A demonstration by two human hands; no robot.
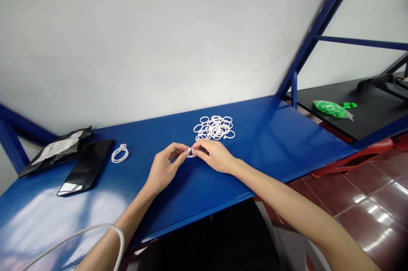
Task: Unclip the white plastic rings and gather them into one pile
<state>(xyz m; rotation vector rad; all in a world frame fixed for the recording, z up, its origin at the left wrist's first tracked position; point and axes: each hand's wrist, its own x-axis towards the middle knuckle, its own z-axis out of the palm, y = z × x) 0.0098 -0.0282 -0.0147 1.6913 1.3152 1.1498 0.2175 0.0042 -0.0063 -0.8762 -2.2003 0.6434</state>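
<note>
Both hands meet over the blue table, pinching one white plastic ring [191,156] between their fingertips. My left hand [166,164] holds it from the left with thumb and forefinger. From the right, my right hand [216,155] grips the same ring close beside, so the two sets of fingertips almost touch. Fingers cover much of the ring, and only its lower curve and a small white piece at the top show. Just beyond the right hand lies a loose pile of similar white rings [215,128]. Off to the left, a few white rings [120,153] lie together.
A black phone [85,167] lies on the blue table [255,135] at the left, beside a black plastic package [59,150] with a white label. A white cable [79,232] crosses my left forearm. At right, a bag of green pieces [332,109] rests on a black table.
</note>
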